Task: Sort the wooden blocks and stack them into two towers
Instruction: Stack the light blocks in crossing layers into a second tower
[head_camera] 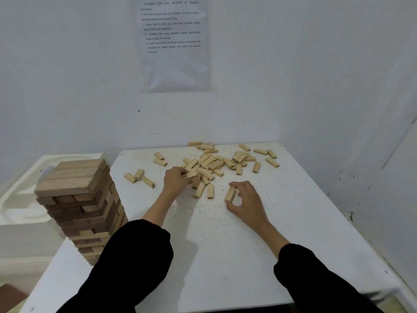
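Wooden blocks (209,163), pale ones, are heaped at the far side of the worktop (225,245); a tower (83,206) of mostly darker ones stands at its left edge. One pale block (190,175) is gripped by the left hand (177,179) at the heap's near edge. A second block (230,193) is pinched by the right hand (246,199) nearby. The second base is best laid well apart from the tower, blocks squared flush.

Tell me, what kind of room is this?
Probably a plain room set up for a block task: a white table in a bare corner, a printed sheet on the wall, a block tower and loose blocks.
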The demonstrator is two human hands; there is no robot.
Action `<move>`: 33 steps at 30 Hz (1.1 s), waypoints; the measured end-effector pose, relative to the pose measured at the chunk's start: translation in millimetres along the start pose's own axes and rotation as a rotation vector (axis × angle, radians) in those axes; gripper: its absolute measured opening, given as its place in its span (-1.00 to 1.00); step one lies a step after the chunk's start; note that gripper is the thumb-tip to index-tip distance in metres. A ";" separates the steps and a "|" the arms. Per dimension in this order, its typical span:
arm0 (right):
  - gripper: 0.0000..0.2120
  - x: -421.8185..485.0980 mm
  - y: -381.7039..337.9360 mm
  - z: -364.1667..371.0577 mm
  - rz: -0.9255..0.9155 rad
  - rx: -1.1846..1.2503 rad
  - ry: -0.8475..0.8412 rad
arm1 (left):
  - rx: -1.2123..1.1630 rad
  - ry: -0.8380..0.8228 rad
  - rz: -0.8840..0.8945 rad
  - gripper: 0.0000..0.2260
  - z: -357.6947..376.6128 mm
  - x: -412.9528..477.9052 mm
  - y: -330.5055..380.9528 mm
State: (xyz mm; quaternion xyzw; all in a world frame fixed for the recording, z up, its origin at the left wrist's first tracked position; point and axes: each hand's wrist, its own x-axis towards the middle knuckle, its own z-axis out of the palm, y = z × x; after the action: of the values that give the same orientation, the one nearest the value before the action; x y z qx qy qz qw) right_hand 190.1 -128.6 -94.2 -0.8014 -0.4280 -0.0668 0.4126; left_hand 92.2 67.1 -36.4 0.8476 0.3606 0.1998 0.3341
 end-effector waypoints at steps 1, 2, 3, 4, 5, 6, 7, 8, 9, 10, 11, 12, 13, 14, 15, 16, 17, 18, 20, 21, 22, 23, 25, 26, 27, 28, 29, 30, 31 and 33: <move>-0.56 -0.5 -1.6 -0.7 -0.025 0.006 -0.005 | -0.009 -0.001 0.019 -0.72 -3.8 -4.8 0.6; -0.55 -1.7 -3.6 -1.2 -0.045 0.011 -0.015 | -0.007 -0.016 0.037 -0.73 -7.7 -11.3 1.6; -0.54 -3.5 -6.3 -2.1 -0.059 0.015 -0.027 | 0.001 -0.039 0.053 -0.73 -10.9 -19.3 3.1; -0.52 -6.1 -9.2 -2.6 -0.066 0.019 -0.037 | 0.013 -0.065 0.069 -0.74 -12.9 -28.7 4.0; -0.51 -9.3 -12.4 -3.0 -0.066 0.024 -0.044 | 0.023 -0.090 0.079 -0.74 -13.7 -38.9 3.4; -0.49 -13.5 -16.0 -3.0 -0.058 0.032 -0.051 | 0.036 -0.107 0.086 -0.75 -13.8 -50.1 1.6; -0.47 -18.9 -20.0 -2.0 -0.046 0.042 -0.063 | 0.051 -0.115 0.091 -0.76 -13.1 -61.5 -1.8; -0.46 -24.7 -24.3 -1.1 -0.040 0.054 -0.074 | 0.062 -0.115 0.098 -0.78 -11.9 -72.2 -6.3; -0.44 -31.1 -28.6 0.3 -0.043 0.064 -0.087 | 0.062 -0.114 0.100 -0.80 -10.4 -82.1 -10.9; -0.43 -37.0 -32.5 1.6 -0.054 0.071 -0.101 | 0.054 -0.112 0.096 -0.80 -9.4 -90.8 -14.6; -0.41 -42.5 -36.0 2.6 -0.071 0.072 -0.119 | 0.039 -0.107 0.086 -0.80 -8.7 -98.3 -17.7; -0.40 -47.6 -38.9 3.7 -0.090 0.065 -0.139 | 0.024 -0.103 0.077 -0.79 -8.8 -104.7 -19.2; -0.40 -51.7 -41.7 4.4 -0.105 0.055 -0.159 | 0.004 -0.099 0.070 -0.76 -9.6 -109.5 -19.8; -0.40 -55.0 -44.0 4.8 -0.112 0.044 -0.178 | -0.013 -0.094 0.063 -0.72 -10.8 -113.6 -20.0; -0.40 -57.2 -45.6 4.6 -0.113 0.035 -0.192 | -0.021 -0.080 0.056 -0.70 -12.1 -116.7 -20.1; -0.41 -58.6 -46.6 4.3 -0.111 0.031 -0.198 | -0.016 -0.056 0.050 -0.70 -13.3 -119.0 -21.1; -0.42 -59.5 -46.9 3.8 -0.104 0.031 -0.201 | -0.003 -0.028 0.041 -0.71 -14.0 -120.2 -23.3; -0.42 -60.0 -46.9 3.3 -0.097 0.035 -0.201 | 0.015 -0.007 0.026 -0.71 -14.8 -120.9 -26.2; -0.43 -60.5 -47.0 3.0 -0.092 0.034 -0.198 | 0.074 -0.016 0.003 -0.66 -15.8 -121.0 -31.6; -0.44 -60.6 -47.0 3.4 -0.096 0.017 -0.193 | 0.100 -0.036 0.005 -0.61 -15.6 -119.8 -34.7; -0.45 -60.7 -46.8 4.2 -0.101 -0.013 -0.185 | 0.109 -0.055 0.018 -0.58 -15.7 -117.8 -36.3; -0.44 -60.4 -46.9 4.7 -0.102 -0.051 -0.177 | 0.097 -0.073 0.041 -0.57 -16.3 -116.0 -37.2; -0.42 -59.1 -46.4 5.0 -0.077 -0.110 -0.171 | 0.028 -0.151 0.094 -0.55 -19.8 -113.0 -36.1; -0.40 -58.4 -45.5 4.9 -0.060 -0.123 -0.176 | -0.006 -0.217 0.114 -0.54 -22.1 -111.7 -35.1; -0.39 -57.8 -44.8 4.6 -0.045 -0.129 -0.190 | -0.020 -0.282 0.128 -0.51 -24.5 -110.7 -34.4; -0.38 -56.8 -44.3 4.2 -0.035 -0.128 -0.212 | -0.008 -0.339 0.137 -0.48 -27.2 -109.4 -33.0; -0.38 -55.3 -44.4 3.1 -0.026 -0.119 -0.241 | 0.019 -0.387 0.142 -0.44 -29.8 -107.6 -31.7; -0.40 -53.2 -44.4 2.4 -0.015 -0.099 -0.274 | 0.048 -0.434 0.145 -0.39 -32.0 -105.1 -30.6; -0.41 -50.8 -45.0 1.2 -0.005 -0.074 -0.308 | 0.070 -0.481 0.148 -0.33 -33.4 -102.2 -30.0; -0.43 -44.9 -46.6 -0.9 0.015 -0.021 -0.369 | 0.115 -0.551 0.172 -0.26 -33.7 -96.7 -29.2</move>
State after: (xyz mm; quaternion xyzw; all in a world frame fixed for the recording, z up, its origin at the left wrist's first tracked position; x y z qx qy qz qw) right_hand 127.8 -143.9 -86.1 -0.8075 -0.4896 0.0801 0.3192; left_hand -5.2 24.3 -43.1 0.9149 0.1938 -0.0312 0.3527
